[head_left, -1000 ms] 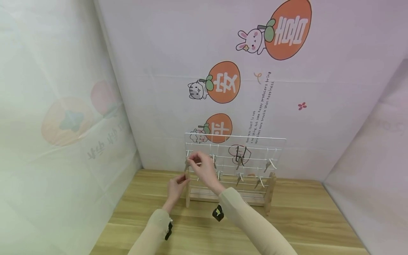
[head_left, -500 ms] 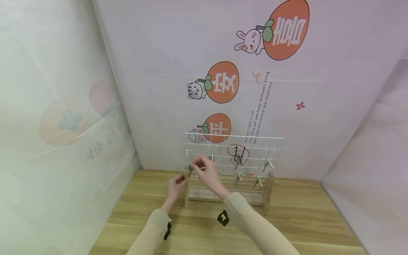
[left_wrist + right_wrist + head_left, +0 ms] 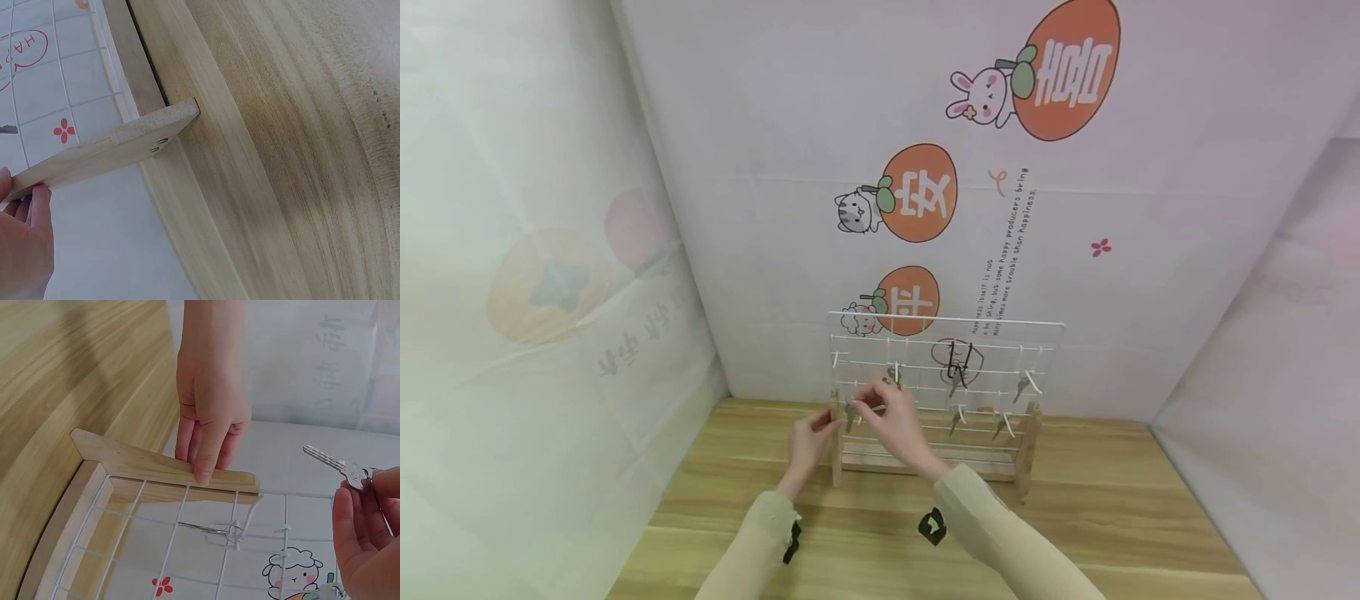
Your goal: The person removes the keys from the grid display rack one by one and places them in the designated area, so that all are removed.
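A white wire grid rack [image 3: 947,320] stands upright in a wooden base [image 3: 925,463]. My left hand [image 3: 807,446] holds the rack's left wooden post [image 3: 837,467], thumb on one face and fingers on the other, as the left wrist view shows. In front of the grid's left part, my right hand [image 3: 891,417] pinches a silver key [image 3: 334,464] by its small ring. The key's blade points away from the fingers. Below it in the right wrist view, another key [image 3: 200,526] hangs by its ring on a white hook close to the post.
More keys hang on the grid, such as one [image 3: 1022,386] at upper right and one [image 3: 1002,427] at lower right. A black hook [image 3: 959,360] sits among white ones. At upper left a white hook [image 3: 838,359] carries no key. A printed cloth wall [image 3: 760,250] stands behind.
My right hand has moved down and slightly right, taking the key away from the upper left hook. My left hand stays on the post.
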A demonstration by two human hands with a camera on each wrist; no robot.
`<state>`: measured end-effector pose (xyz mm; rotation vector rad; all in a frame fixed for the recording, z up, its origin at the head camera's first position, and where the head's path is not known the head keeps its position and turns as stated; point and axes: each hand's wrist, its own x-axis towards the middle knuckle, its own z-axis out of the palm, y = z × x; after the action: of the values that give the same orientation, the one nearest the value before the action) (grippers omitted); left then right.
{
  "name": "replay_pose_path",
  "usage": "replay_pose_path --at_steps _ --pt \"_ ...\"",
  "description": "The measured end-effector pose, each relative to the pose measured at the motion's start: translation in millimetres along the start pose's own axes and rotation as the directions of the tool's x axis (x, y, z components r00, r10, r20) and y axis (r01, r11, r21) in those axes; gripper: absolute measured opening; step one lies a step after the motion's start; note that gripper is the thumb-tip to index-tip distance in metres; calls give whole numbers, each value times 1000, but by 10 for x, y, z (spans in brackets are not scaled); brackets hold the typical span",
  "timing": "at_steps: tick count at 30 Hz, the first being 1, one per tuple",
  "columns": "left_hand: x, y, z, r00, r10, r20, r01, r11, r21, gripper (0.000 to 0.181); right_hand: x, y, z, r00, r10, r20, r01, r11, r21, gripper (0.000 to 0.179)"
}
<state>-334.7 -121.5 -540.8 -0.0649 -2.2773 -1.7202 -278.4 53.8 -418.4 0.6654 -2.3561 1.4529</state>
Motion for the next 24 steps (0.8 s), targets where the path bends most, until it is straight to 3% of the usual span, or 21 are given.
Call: replay_pose_path --at_steps 8,24 --pt "10 -8 -11 1000 -8 5 8 1000 -30 34 -90 106 -6 999 38 27 -39 999 34 7" --pt "8 -18 0 999 -37 14 36 999 13 35 -399 454 23 991 104 79 -100 994 -53 5"
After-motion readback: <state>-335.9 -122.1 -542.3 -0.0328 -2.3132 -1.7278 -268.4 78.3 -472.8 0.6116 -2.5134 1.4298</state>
